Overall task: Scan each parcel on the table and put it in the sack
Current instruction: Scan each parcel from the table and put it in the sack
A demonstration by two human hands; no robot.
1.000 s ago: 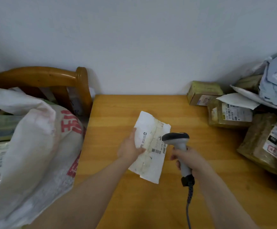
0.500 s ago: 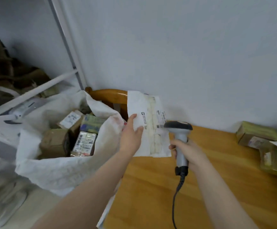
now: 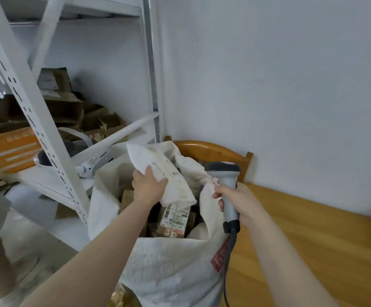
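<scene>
My left hand (image 3: 150, 186) pinches the white parcel (image 3: 169, 173) above the open sack (image 3: 169, 269). At its 3 o'clock, my right hand (image 3: 235, 202) grips the scanner (image 3: 225, 178). Bagging step, I judge; next, lower and release.

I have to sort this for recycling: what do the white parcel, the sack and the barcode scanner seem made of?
White parcel: soft crumpled mailer, matte, probably plastic film, possibly paper; it creases and droops.
Sack: white woven plastic by its fine weave texture, matte, red print.
Barcode scanner: hard moulded plastic, smooth grey handle, darker head.
</scene>
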